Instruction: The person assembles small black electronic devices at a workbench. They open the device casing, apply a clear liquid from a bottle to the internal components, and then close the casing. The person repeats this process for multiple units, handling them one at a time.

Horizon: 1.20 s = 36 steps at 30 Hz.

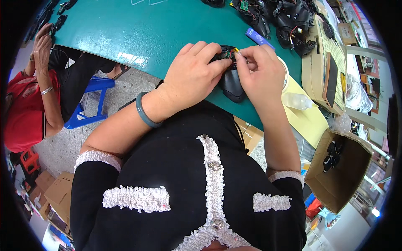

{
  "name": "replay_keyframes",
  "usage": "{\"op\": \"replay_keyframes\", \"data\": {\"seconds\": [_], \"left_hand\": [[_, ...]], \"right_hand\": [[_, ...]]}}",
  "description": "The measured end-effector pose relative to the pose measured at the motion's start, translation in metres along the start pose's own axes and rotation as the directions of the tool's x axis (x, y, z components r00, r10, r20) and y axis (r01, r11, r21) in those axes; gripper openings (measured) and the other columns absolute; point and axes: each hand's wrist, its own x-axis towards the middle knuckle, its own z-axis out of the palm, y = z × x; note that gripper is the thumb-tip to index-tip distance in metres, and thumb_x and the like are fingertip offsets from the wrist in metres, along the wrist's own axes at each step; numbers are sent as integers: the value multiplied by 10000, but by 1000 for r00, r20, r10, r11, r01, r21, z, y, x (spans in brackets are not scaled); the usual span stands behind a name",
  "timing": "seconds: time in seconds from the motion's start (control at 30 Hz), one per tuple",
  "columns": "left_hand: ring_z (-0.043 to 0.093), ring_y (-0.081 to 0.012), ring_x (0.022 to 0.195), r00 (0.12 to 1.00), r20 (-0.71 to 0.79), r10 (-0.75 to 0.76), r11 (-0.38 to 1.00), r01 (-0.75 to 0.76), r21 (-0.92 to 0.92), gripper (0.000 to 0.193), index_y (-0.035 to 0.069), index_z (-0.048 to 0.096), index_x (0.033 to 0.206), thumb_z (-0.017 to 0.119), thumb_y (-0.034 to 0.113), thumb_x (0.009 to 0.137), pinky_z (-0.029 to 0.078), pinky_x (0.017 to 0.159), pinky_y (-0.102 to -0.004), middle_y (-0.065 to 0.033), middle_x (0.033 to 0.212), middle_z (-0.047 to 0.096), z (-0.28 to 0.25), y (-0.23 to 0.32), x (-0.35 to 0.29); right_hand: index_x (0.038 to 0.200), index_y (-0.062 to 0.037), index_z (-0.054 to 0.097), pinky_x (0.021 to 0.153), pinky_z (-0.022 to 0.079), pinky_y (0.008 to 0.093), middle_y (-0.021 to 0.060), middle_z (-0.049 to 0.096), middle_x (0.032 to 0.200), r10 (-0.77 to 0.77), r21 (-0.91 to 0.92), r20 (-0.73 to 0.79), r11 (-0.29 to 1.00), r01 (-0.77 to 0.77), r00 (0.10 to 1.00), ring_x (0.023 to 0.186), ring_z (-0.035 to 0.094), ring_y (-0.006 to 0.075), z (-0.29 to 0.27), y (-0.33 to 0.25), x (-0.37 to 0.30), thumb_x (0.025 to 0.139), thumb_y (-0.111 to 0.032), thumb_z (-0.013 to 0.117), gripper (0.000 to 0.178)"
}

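Note:
At the near edge of the green table, an opened black computer mouse (pixel 233 88) shows its smooth shell toward me. Red wires and part of a green circuit board (pixel 226 54) are visible at its far end. My left hand (pixel 192 71) is closed around the far left side of the mouse, thumb pressed near the wires. Between the thumb and forefinger of my right hand (pixel 263 73) is a small yellow piece (pixel 237 50), held right above the wires. My fingers hide much of the inside.
Several opened black mice (pixel 289 21) with loose wires lie at the far right, beside a blue box (pixel 258 37). A clear bottle (pixel 297 101) rests on yellow paper (pixel 310 125). Further right are a beige case (pixel 314 75) and a cardboard box (pixel 331 184). Another person's hand (pixel 42 46) works at left.

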Motion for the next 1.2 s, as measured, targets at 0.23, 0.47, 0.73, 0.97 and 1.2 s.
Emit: {"op": "replay_keyframes", "data": {"seconds": [0.23, 0.47, 0.73, 0.97, 1.2], "left_hand": [[573, -269, 881, 1000, -8, -6, 997, 5, -77, 241, 72, 691, 996, 714, 83, 756, 470, 774, -379, -80, 985, 582, 2, -1, 1], [592, -278, 877, 997, -62, -38, 986, 27, -163, 206, 46, 682, 963, 738, 106, 774, 503, 757, -374, -86, 963, 592, 3, -5, 1], [593, -276, 882, 998, -42, -47, 983, 39, -178, 211, 43, 687, 962, 742, 116, 772, 508, 757, -369, -85, 968, 597, 3, -6, 2], [592, -275, 876, 998, -43, -54, 984, 46, -169, 208, 36, 689, 956, 742, 114, 770, 509, 751, -367, -81, 965, 598, 3, -5, 2], [592, -272, 867, 997, -60, -55, 985, 45, -164, 213, 35, 690, 953, 751, 123, 770, 507, 743, -366, -82, 947, 595, 4, -3, 2]], "right_hand": [[792, -34, 676, 538, 474, 282, 57, 606, 743, 94, 111, 25, 989, -97, 995, 562, 588, 167, 5, 3, 8, 776, -92, 741, 88], [840, -7, 725, 573, 493, 231, 62, 665, 734, 221, 329, 119, 911, -248, 968, 616, 612, 87, 6, 14, 14, 790, -83, 760, 98], [937, 6, 739, 610, 507, 220, 64, 706, 758, 302, 357, 425, 811, -464, 853, 678, 648, 83, -14, 23, 29, 818, -106, 744, 164], [865, -19, 721, 573, 490, 282, 83, 651, 743, 48, 136, 116, 989, -64, 992, 604, 624, 167, 1, 13, 14, 799, -78, 727, 88], [827, -24, 698, 581, 482, 337, 102, 619, 746, -19, 128, 202, 992, -7, 979, 615, 612, 235, -7, 13, 21, 783, -78, 719, 74]]}}
